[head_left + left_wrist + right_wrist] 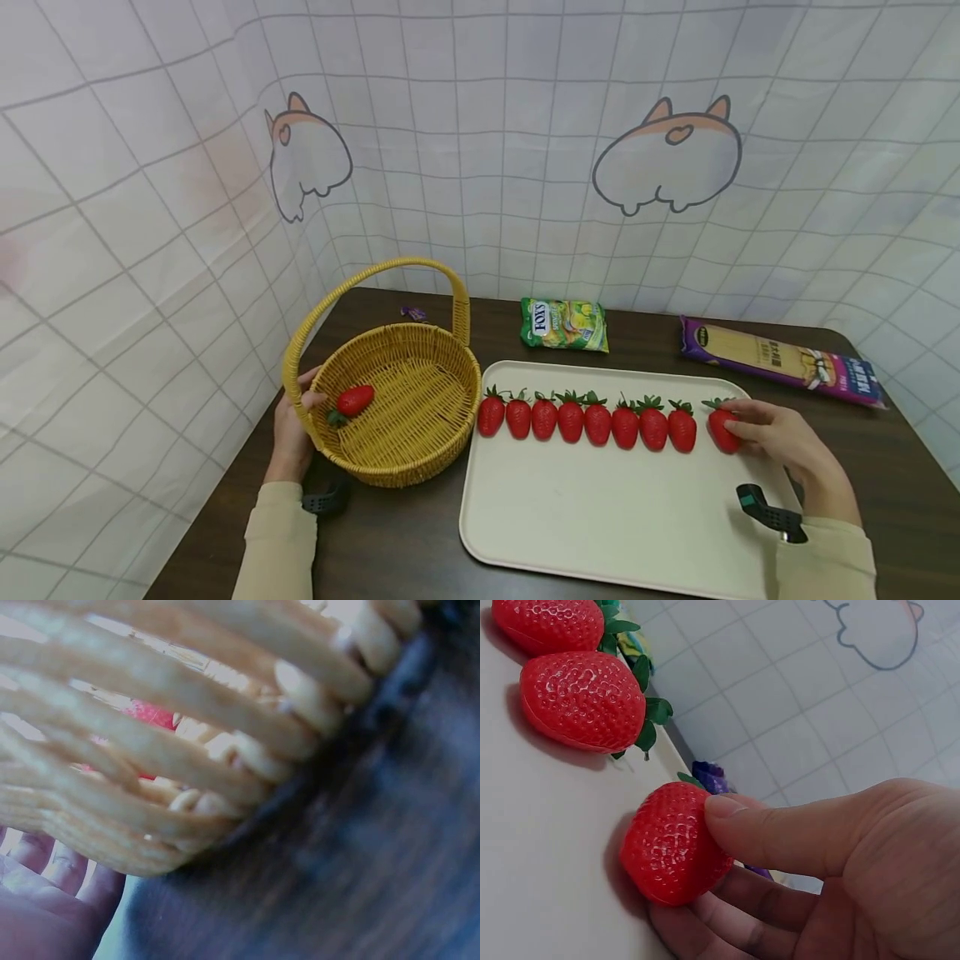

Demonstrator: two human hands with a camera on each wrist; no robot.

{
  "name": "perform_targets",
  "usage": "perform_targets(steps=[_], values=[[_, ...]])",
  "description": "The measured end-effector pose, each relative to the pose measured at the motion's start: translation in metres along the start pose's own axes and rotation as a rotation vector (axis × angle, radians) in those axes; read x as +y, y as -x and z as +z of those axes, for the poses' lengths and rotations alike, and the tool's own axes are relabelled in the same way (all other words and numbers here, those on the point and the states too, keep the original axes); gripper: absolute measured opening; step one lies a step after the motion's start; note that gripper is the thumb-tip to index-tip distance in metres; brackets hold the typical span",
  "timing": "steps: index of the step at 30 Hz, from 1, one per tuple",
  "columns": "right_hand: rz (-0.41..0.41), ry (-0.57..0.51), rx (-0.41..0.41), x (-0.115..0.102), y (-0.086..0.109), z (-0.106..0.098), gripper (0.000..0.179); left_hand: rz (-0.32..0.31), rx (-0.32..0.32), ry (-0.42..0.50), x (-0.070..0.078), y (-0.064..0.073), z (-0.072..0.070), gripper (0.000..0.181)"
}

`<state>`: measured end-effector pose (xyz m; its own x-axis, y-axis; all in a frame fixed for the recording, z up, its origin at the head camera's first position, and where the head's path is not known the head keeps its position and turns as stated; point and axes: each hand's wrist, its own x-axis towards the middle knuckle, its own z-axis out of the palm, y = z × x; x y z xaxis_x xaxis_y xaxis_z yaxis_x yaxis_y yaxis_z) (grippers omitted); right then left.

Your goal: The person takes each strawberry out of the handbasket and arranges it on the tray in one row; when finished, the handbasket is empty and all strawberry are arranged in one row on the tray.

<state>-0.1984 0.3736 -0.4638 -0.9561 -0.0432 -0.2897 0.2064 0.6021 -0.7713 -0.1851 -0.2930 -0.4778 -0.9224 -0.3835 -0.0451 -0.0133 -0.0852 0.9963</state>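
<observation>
My right hand (780, 437) pinches a red strawberry (673, 844) between thumb and fingers at the right end of the pale tray (600, 517). This strawberry lies close over the tray surface, its green leaves pointing to the far side. To its left, several more strawberries (597, 423) form a row along the tray's far part, leaves away from me. At the left, my left hand (291, 429) grips the rim of a yellow woven basket (472, 400). A single strawberry (356, 401) lies inside the basket near that hand, partly visible through the weave in the left wrist view.
The basket's tall arched handle (378, 267) rises above it. Behind the tray lie a green candy bag (564, 325) and a long purple pasta packet (780, 358). A small purple wrapper (413, 313) sits behind the basket. Gridded cloth (510, 167) surrounds the dark table (390, 542).
</observation>
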Motion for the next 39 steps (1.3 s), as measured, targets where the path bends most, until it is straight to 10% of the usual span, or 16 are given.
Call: perform_targets(steps=[39], values=[[-0.061, -0.029, -0.056, -0.0027, -0.0018, 0.0076, 0.055, -0.024, 0.012, 0.039, 0.0022, -0.0009, 0.0011, 0.047]])
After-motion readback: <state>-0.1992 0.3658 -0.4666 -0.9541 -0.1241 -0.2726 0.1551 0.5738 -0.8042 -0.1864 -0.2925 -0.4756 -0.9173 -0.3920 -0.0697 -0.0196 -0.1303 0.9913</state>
